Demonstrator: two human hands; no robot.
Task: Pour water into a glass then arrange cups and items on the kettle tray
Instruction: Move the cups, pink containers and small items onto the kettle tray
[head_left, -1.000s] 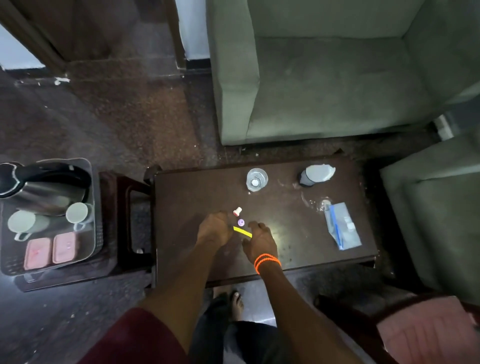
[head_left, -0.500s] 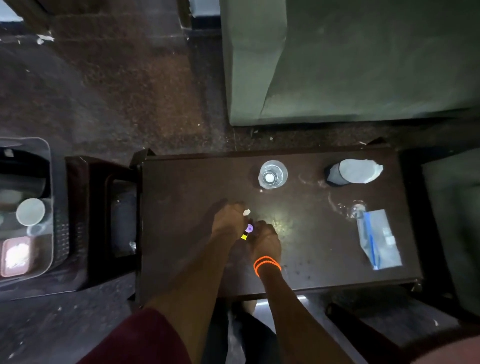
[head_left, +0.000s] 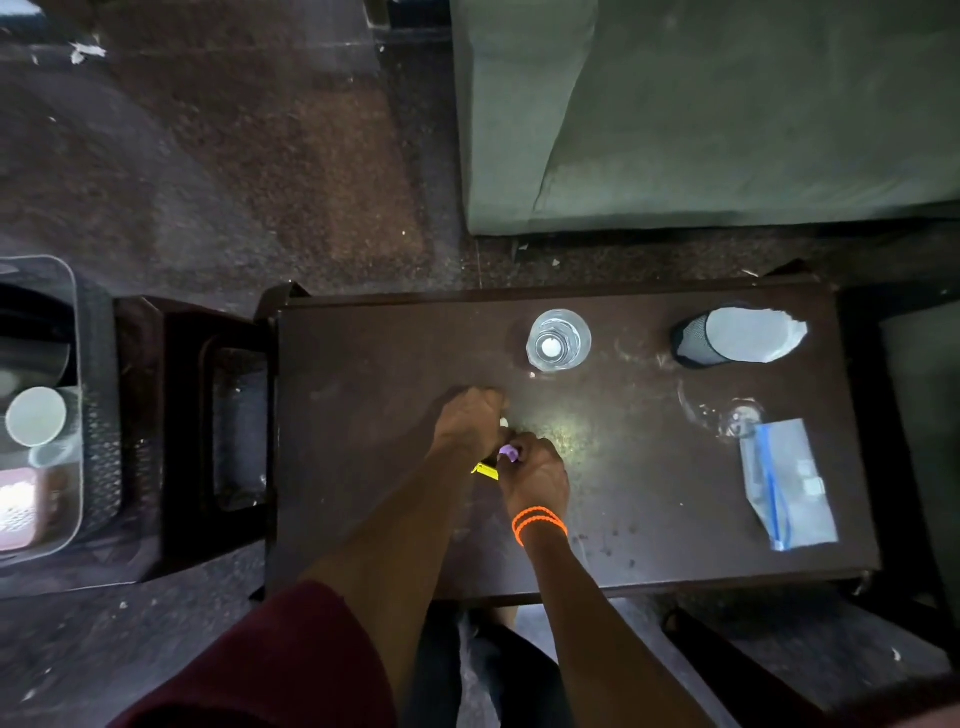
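Together at the middle of the bench (head_left: 363, 364), the left hand (head_left: 470, 423) pinches a small white piece while the right hand (head_left: 535, 475) pinches a purple cap (head_left: 510, 453), near a glass (head_left: 558, 340).

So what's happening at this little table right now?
A person is bent over a dark coffee table, both hands together near its middle, gathering small items. The right hand pinches a small purple piece; the left hand is curled round something small and white, and a yellow strip shows between them. A glass of water stands further back. The kettle tray with a cup sits off to the left.
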